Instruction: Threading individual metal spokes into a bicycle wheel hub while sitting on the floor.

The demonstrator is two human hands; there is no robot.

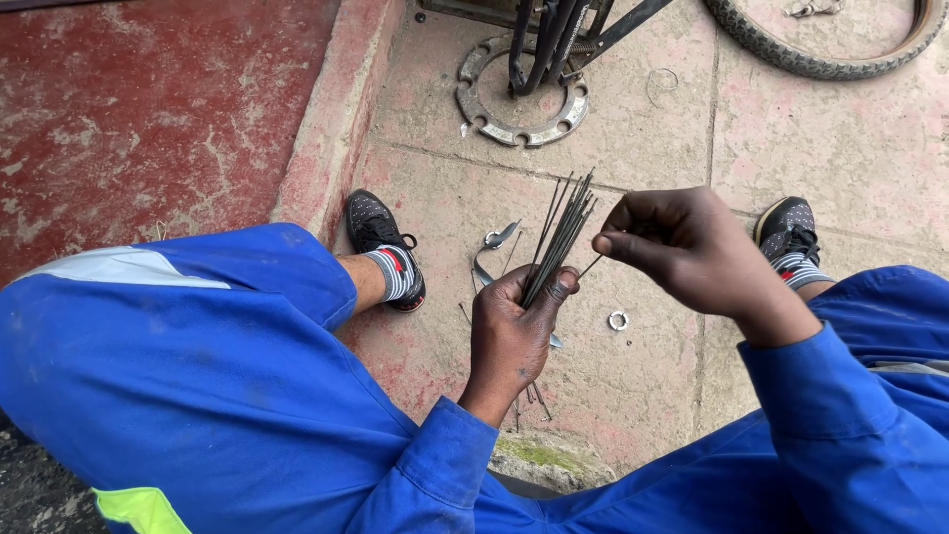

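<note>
Concrete paving lies below, where the left hand (509, 331) is closed around a bundle of thin spokes (560, 240) whose long axis runs toward 1 o'clock, while the right hand (692, 247), at 3 o'clock, pinches a single spoke (591, 265) beside the bundle.

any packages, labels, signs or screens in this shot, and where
None in view. Only the left hand gripping a bundle of thin dark spokes, the right hand pinching one spoke, a metal ring and a tyre on the concrete floor.
</note>
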